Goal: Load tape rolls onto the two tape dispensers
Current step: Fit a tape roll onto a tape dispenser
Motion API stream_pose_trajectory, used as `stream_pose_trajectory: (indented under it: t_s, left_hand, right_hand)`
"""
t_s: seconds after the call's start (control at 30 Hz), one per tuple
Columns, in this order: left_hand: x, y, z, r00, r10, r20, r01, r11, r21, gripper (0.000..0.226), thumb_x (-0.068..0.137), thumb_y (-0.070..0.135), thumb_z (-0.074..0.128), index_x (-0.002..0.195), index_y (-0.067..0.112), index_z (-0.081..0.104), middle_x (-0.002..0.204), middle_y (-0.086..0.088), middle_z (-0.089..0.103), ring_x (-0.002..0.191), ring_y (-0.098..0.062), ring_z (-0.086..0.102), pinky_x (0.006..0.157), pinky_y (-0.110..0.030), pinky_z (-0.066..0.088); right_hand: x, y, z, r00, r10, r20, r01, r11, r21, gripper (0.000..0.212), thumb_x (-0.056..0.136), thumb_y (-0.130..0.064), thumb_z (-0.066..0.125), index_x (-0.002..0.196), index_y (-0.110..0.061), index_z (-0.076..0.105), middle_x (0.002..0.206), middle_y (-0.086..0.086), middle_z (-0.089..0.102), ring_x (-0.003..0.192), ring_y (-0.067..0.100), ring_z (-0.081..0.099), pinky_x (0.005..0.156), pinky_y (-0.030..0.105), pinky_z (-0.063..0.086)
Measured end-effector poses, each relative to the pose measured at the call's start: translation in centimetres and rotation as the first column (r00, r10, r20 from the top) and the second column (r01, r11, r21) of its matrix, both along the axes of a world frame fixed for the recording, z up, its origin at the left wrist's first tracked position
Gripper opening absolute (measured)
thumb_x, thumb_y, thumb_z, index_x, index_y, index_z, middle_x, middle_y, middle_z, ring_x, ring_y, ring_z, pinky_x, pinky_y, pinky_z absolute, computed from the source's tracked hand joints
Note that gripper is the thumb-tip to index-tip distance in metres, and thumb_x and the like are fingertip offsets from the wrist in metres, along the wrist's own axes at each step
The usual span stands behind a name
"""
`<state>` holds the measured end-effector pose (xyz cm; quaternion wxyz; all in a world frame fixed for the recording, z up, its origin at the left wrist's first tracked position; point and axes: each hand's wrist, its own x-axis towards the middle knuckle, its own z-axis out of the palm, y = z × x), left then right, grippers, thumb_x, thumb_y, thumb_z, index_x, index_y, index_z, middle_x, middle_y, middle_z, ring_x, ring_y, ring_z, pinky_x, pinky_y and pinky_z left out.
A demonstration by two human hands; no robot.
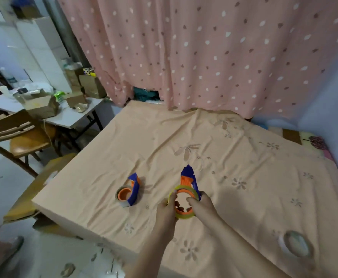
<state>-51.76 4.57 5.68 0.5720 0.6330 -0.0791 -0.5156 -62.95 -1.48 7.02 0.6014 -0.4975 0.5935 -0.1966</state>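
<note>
— Nearest the camera, what is seen?

— Two bare forearms are seen reaching forward over a bed sheet (234, 149), peach-coloured and printed with pale flowers. A clear tape roll (296, 245) is seen lying flat on the sheet at the lower right, well apart from both hands.

— And what is held?

— A blue and orange tape dispenser (189, 180) is held between the two hands, with a yellowish tape roll (184, 201) set around its orange hub. The roll's left rim is gripped by the left hand (167, 214), fingers curled round it. The right side of the roll and the dispenser's blue frame are gripped by the right hand (201, 205), thumb laid over the rim. Whether the roll is fully seated cannot be told.

— Is the other dispenser in view?

— A second dispenser (131, 190) is seen lying on the sheet to the left, near the held one but untouched, with a grey roll (122, 201) already round its orange hub.

— What is behind?

— A pink spotted curtain (214, 53) is hung past the bed; a wooden chair (17, 137) and a cluttered table (70, 119) are seen at the left.
</note>
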Motion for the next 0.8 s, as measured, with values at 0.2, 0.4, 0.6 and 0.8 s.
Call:
stream_pose_trajectory:
  t_s: [0.2, 0.4, 0.6, 0.8]
  left_hand:
    - [9.9, -1.2, 1.1, 0.986, -0.155, -0.061, 0.152, 0.987, -0.05, 0.03, 0.096, 0.039, 0.066, 0.089, 0.01, 0.066, 0.065, 0.001, 0.062, 0.059, -0.014, 0.064, 0.067, -0.034, 0.055]
    - [14.0, -1.9, 2.0, 0.969, -0.229, -0.09, 0.224, 0.973, -0.061, 0.037, 0.099, 0.04, 0.061, 0.096, 0.004, 0.062, 0.06, 0.003, 0.063, 0.064, -0.014, 0.065, 0.069, -0.033, 0.056]
    - [15.2, -1.3, 3.4, 0.973, -0.213, -0.089, 0.208, 0.976, -0.063, 0.048, 0.097, 0.042, 0.064, 0.122, 0.001, 0.059, 0.098, -0.006, 0.061, 0.102, -0.03, 0.069, 0.083, -0.039, 0.057]
    - [18.2, -0.2, 4.1, 0.974, -0.225, -0.02, 0.225, 0.974, -0.01, 0.045, 0.096, 0.043, 0.064, 0.107, 0.0, 0.059, 0.069, -0.008, 0.054, 0.05, -0.018, 0.06, 0.047, -0.027, 0.05]
  right_hand:
    - [7.4, -0.7, 1.5, 0.993, -0.096, 0.069, 0.089, 0.991, 0.095, 0.035, 0.086, -0.027, 0.071, 0.117, -0.023, 0.056, 0.103, 0.006, 0.074, 0.092, 0.02, 0.073, 0.064, 0.028, 0.061]
    - [11.1, -1.0, 3.1, 0.983, -0.13, 0.129, 0.121, 0.99, 0.069, 0.036, 0.09, -0.036, 0.069, 0.112, -0.007, 0.066, 0.101, 0.012, 0.068, 0.096, 0.025, 0.07, 0.075, 0.033, 0.062]
    - [11.9, -0.7, 2.7, 0.965, -0.168, 0.203, 0.16, 0.986, 0.058, 0.049, 0.095, -0.031, 0.064, 0.138, -0.013, 0.05, 0.125, 0.018, 0.064, 0.108, 0.031, 0.068, 0.086, 0.041, 0.061]
    - [14.5, 0.4, 2.2, 0.946, -0.154, 0.285, 0.149, 0.988, 0.039, 0.033, 0.09, -0.025, 0.069, 0.121, -0.013, 0.064, 0.1, 0.014, 0.072, 0.086, 0.025, 0.072, 0.073, 0.037, 0.064]
